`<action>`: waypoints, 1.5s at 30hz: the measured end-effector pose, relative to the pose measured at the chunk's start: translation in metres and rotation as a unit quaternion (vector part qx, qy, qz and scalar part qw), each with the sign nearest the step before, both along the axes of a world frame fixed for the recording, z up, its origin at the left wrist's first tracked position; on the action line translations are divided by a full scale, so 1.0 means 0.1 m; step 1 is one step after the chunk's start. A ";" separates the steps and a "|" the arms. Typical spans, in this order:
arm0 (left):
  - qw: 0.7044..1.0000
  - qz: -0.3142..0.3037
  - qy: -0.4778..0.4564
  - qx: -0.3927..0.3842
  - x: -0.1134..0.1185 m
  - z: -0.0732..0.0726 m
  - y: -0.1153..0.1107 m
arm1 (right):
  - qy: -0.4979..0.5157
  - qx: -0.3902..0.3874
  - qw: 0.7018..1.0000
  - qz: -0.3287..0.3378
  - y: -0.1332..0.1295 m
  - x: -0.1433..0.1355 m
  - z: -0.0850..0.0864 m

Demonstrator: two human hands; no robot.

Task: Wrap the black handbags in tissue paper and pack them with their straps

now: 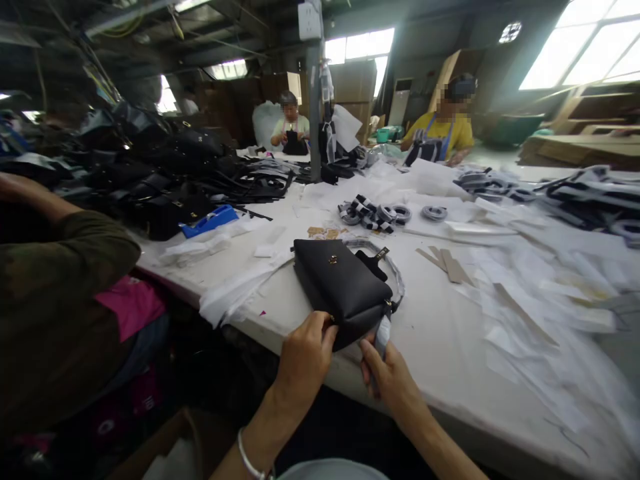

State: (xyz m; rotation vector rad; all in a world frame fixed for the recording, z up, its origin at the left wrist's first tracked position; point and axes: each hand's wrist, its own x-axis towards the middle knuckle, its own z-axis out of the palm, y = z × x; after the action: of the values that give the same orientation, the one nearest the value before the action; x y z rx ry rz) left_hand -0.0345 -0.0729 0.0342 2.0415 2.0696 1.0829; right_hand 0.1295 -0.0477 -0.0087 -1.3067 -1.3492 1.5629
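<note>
A black handbag (340,280) with a small gold clasp lies at the near edge of the white table. My left hand (307,347) pinches the bag's near lower corner between thumb and fingers, by a small gold fitting. My right hand (385,370) is closed round a strap in grey-white wrapping (383,335), just beside the bag's right end. Behind the bag a wrapped handle loops round, with a black tab (371,265) lying inside it.
Black bags (165,160) are heaped at the left, near a blue object (209,221) and a person's sleeve (65,267). Wrapped strap coils (373,213), cardboard strips (453,265) and white sheets (540,320) lie beyond and right. Two people sit across the table, by a post (315,107).
</note>
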 end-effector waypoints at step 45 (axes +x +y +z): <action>0.997 0.004 -0.075 0.034 -0.60 -0.58 -0.24 | -0.142 0.027 0.988 0.047 -0.52 -0.10 -0.48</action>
State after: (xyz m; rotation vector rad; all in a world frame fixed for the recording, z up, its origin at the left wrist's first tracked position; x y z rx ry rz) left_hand -0.0950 -0.0967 -0.0236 1.9159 1.9964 1.2827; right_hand 0.1192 -0.0993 -0.0563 -1.4934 -1.6363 1.4287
